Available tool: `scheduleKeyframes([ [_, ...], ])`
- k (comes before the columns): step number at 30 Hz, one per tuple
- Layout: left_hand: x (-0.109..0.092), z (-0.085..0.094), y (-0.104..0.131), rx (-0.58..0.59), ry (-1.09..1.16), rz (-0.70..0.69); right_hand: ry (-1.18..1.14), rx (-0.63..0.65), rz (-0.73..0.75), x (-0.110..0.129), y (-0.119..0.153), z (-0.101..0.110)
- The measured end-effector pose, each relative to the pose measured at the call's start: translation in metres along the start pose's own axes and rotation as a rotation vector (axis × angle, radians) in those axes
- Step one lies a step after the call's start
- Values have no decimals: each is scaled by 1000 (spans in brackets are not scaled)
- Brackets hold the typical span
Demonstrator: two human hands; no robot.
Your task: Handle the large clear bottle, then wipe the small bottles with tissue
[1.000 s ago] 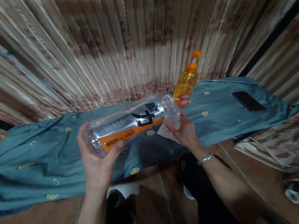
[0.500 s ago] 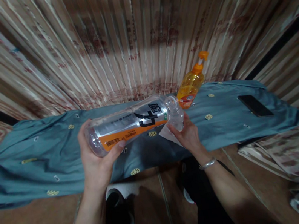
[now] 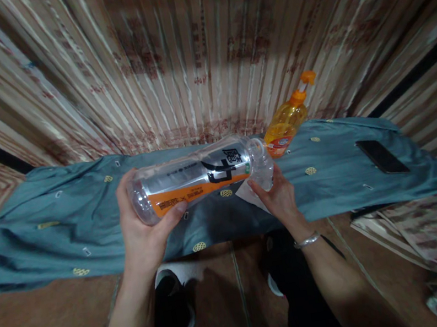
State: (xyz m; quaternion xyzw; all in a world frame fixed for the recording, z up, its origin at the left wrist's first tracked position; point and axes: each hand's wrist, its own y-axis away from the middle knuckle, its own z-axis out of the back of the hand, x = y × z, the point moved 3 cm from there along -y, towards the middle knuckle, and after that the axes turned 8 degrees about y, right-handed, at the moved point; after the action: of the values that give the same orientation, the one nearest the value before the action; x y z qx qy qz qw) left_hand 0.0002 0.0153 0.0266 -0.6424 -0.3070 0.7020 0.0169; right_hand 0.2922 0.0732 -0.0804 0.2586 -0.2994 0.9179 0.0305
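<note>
Left hand (image 3: 143, 240) curls round base of clear plastic bottle with silver-orange label (image 3: 194, 180), sideways above teal patterned cloth (image 3: 340, 174); half-closed right hand (image 3: 281, 196) holds ridged clear plastic piece (image 3: 265, 173) by its mouth, probably for steadiness.

The view has been turned slightly: the held bottle (image 3: 195, 175), the orange pump bottle (image 3: 287, 119) and the black phone (image 3: 382, 156) are now seen farther right, the phone also lower, while the left end of the counter (image 3: 17, 241) is seen higher.
</note>
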Motion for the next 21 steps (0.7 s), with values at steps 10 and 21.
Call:
scheduleKeyframes([
  [10, -4, -1, 1, -4, 4, -12, -29, 36, -22, 2, -1, 2],
  [21, -7, -2, 1, -9, -9, 13, -22, 37, -30, 2, 0, 3],
])
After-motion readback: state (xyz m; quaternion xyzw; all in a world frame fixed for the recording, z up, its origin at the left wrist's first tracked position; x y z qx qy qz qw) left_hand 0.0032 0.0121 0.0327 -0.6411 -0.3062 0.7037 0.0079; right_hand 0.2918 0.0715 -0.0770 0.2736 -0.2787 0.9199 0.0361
